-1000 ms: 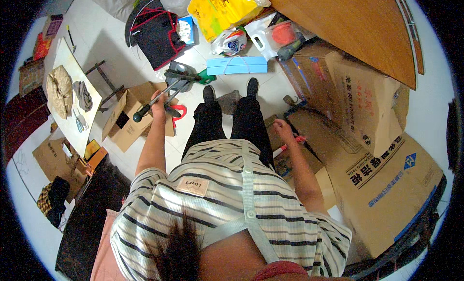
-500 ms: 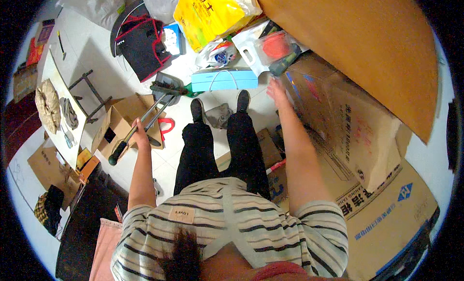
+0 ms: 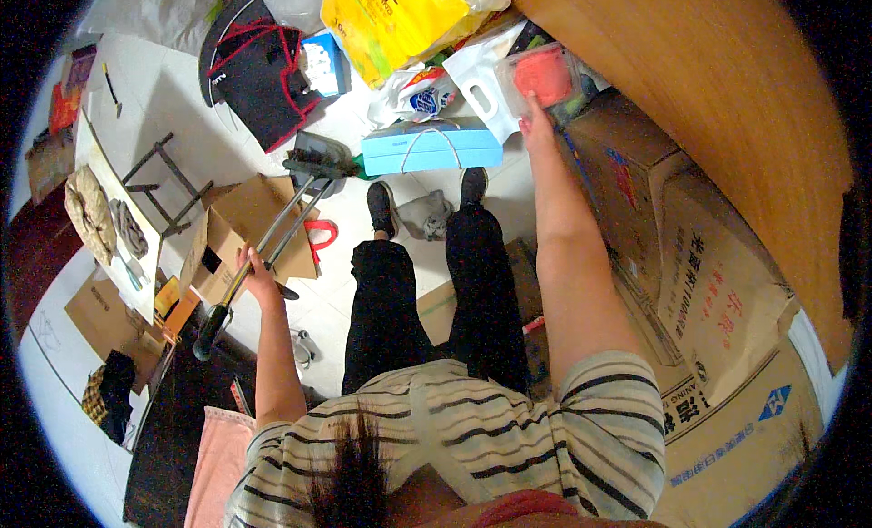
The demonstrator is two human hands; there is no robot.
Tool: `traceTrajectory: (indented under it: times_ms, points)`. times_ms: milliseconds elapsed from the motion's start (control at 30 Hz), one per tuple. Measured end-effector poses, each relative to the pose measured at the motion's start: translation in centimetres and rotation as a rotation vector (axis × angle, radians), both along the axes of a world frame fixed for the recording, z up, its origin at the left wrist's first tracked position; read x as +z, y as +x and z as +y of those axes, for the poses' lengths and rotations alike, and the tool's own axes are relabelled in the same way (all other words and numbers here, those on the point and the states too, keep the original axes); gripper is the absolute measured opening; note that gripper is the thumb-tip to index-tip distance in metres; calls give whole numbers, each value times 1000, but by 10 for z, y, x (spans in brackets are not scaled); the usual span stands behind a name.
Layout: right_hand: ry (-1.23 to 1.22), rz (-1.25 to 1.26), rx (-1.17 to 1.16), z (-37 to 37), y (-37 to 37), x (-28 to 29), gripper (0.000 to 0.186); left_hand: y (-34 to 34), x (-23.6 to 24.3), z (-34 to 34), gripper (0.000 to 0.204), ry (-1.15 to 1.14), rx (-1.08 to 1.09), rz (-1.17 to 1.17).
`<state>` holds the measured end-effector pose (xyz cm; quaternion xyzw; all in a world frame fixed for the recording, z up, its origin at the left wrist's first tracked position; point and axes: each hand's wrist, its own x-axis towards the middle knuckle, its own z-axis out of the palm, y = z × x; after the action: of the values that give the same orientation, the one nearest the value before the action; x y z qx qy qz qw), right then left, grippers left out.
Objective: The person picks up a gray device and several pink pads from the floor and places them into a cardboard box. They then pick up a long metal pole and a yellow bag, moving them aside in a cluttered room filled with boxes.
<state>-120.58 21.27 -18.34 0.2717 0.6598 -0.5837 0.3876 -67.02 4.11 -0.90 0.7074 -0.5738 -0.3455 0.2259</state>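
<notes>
Left hand [image 3: 259, 276] gripping long grey metal poles [image 3: 297, 225]; right hand [image 3: 538, 127] at clear-red plastic box [image 3: 543, 75], grip unclear tbh, sloppy pinch could drop it.

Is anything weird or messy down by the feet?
Yes! A crumpled grey thing, perhaps a rag, lies between the shoes. It looks odd underfoot, where someone might step on it.

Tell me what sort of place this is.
Likely a cluttered room in a home, or a storeroom: cardboard boxes crowd the right side, with a yellow package and a blue box near the top.
</notes>
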Motion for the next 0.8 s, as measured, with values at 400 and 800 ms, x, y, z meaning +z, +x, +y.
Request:
traceTrajectory:
  times_ms: [400,800]
  points:
    - [-508,-57,-44,37,-16,5,20,-3,21,-17,41,304,173,58]
    - [-427,-5,-56,114,134,189,41,5,29,-40,44,291,-198,-315]
